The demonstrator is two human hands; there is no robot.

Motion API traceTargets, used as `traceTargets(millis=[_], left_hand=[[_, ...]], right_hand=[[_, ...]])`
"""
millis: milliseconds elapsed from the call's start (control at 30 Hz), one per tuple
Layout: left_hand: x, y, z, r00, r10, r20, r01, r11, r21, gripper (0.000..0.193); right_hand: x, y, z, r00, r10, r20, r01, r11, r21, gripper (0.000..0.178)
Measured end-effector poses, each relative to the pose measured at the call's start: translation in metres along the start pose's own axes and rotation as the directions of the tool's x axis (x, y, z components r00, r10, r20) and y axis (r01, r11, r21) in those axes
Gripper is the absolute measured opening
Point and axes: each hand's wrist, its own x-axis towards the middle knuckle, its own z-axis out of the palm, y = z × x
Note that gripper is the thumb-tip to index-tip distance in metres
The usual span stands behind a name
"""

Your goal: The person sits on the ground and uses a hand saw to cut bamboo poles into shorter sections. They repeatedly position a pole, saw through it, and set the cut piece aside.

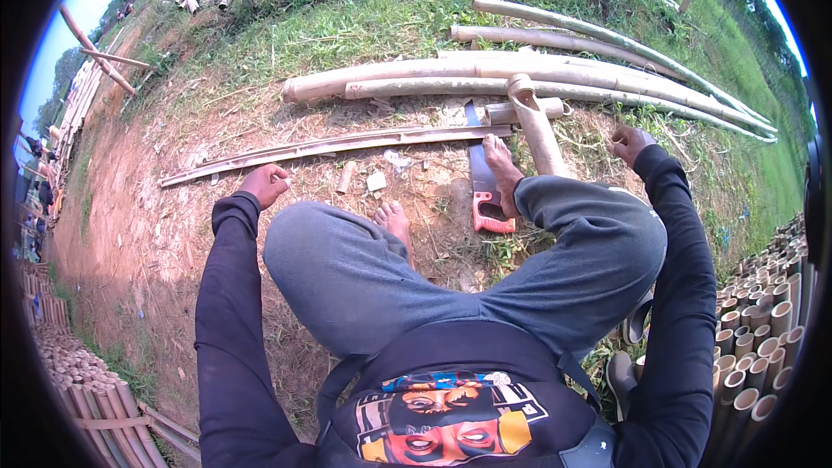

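Note:
My left hand (266, 185) hovers over the dirt beyond my left knee, fingers curled in a pinch; a tiny pale bit shows at the fingertips, too small to name. Past my right knee, my right hand (631, 146) is held with its fingers curled in, and nothing shows in it. Between my bare feet lies a handsaw (494, 224) with an orange handle, its blade partly under my right foot. A long split bamboo strip (329, 146) stretches across the ground ahead, crossing the blade's far part. A bamboo piece with a looped top (539, 126) rests against a short bamboo length (551, 107).
Long bamboo poles (399, 78) lie across the grass ahead. A bamboo offcut (346, 177), a pale block (375, 182) and clear plastic (398, 159) lie nearby. Cut bamboo tubes (745, 399) are stacked at right, tied bundles (104, 416) at left. A shoe (620, 380) is beside me.

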Motion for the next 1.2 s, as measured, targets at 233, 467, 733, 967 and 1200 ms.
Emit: traceTargets(millis=[233, 467, 733, 967, 1200], left_hand=[[0.015, 0.023, 0.015, 1.000, 0.025, -0.011, -0.025, 0.998, -0.065, 0.038], [0.050, 0.013, 0.041, 0.997, 0.011, 0.079, -0.002, 0.994, -0.106, 0.034], [0.111, -0.002, 0.059, 0.992, 0.015, 0.129, -0.002, 0.995, -0.099, 0.037], [0.178, 0.031, 0.079, 0.983, 0.041, 0.181, -0.032, 0.998, -0.051, 0.043], [0.169, 0.057, 0.131, 0.922, 0.054, 0.384, 0.033, 0.976, -0.216, 0.038]], right_hand=[[0.025, 0.006, 0.027, 0.990, 0.024, 0.136, -0.018, 0.999, -0.044, 0.032], [0.075, -0.030, 0.043, 0.988, -0.108, 0.112, 0.110, 0.994, -0.011, 0.036], [0.128, -0.060, 0.096, 0.977, 0.038, 0.209, -0.057, 0.995, 0.087, 0.038], [0.084, -0.144, 0.213, 0.978, -0.142, -0.152, 0.186, 0.924, 0.335, 0.023], [-0.017, -0.245, 0.267, 0.572, -0.737, 0.359, 0.312, 0.600, 0.737, 0.038]])
